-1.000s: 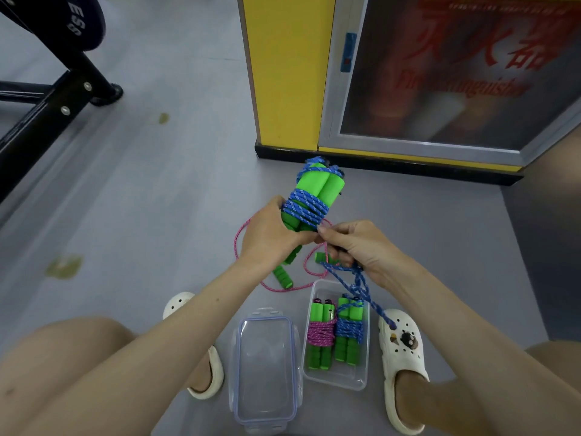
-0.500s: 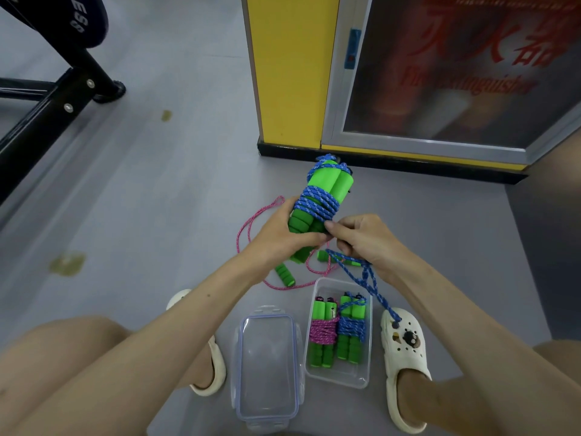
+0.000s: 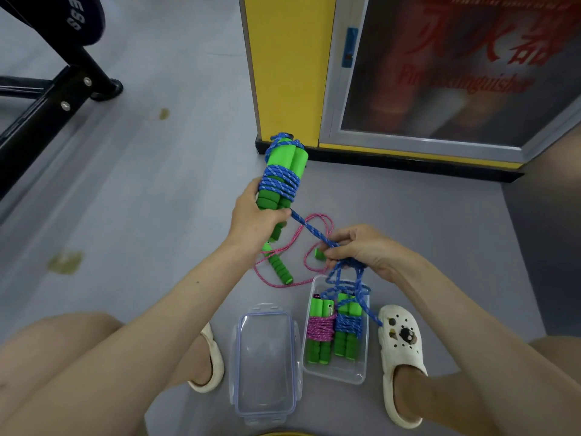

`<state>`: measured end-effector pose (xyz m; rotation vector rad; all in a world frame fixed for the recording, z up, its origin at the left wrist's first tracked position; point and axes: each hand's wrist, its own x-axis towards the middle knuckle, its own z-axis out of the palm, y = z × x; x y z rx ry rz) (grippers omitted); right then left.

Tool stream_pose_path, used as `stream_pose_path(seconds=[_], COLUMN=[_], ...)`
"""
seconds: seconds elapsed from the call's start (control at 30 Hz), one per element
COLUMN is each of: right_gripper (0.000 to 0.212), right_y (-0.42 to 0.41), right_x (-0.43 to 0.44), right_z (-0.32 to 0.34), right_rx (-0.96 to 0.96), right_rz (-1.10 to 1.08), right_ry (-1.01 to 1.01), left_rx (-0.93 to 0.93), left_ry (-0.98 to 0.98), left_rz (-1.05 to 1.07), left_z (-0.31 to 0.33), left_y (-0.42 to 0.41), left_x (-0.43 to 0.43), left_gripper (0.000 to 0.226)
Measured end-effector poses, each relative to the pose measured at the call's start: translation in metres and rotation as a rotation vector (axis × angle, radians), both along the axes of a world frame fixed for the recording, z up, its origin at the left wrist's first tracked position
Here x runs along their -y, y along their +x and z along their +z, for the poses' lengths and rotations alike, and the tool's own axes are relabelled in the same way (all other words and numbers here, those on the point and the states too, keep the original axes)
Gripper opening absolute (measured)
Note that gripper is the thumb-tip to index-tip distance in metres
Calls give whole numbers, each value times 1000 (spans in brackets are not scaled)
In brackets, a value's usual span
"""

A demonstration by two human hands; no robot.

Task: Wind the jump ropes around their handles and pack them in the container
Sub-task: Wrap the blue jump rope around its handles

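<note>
My left hand (image 3: pixel 256 215) grips the lower end of two green foam handles (image 3: pixel 284 171) held side by side, with blue rope coiled around their middle. A taut length of blue rope (image 3: pixel 309 228) runs from them down to my right hand (image 3: pixel 361 247), which pinches it; the loose remainder hangs below that hand. A clear container (image 3: pixel 361 369) on the floor holds a pink-wound bundle (image 3: pixel 320 332) and a blue-wound bundle (image 3: pixel 347 328). An unwound pink rope (image 3: pixel 279 247) with green handles lies on the floor under my hands.
The container's clear lid (image 3: pixel 264 357) lies left of it, between my white clogs (image 3: pixel 401 350). A yellow cabinet (image 3: pixel 283 67) with a glass door stands ahead. A black equipment frame (image 3: pixel 41 111) is at the far left. Grey floor all around.
My right hand has pulled away from the handles down and to the right, drawing a length of blue rope taut. My left hand has tilted the handles to the left.
</note>
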<state>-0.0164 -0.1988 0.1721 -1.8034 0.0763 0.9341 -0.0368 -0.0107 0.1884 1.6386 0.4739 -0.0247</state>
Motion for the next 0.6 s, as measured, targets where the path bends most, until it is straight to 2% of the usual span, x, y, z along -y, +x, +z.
stream_pose_path(seconds=[0.13,0.2,0.37,0.47,0.6], right_gripper=[10,16,29,36,38], right_y=[-4,-6,-7,-8,-8], right_x=[7,14,25,31,34], right_z=[-1,-3,-5,-2,-2], right_rx=[30,37,-20,12,101], right_rz=[100,99,-128,-119,-97], right_ry=[-150,-188,11,74,17], left_rx=[24,26,3,-7,-33], left_ry=[0,11,69,90,83], left_rz=[54,67,72,92,101], left_z=[1,0,-2,-3,-6], left_y=[-2,-5,-8,-7,-7], left_x=[-16,-23,-32,-36,-39], left_gripper=[54,54,53,52,55])
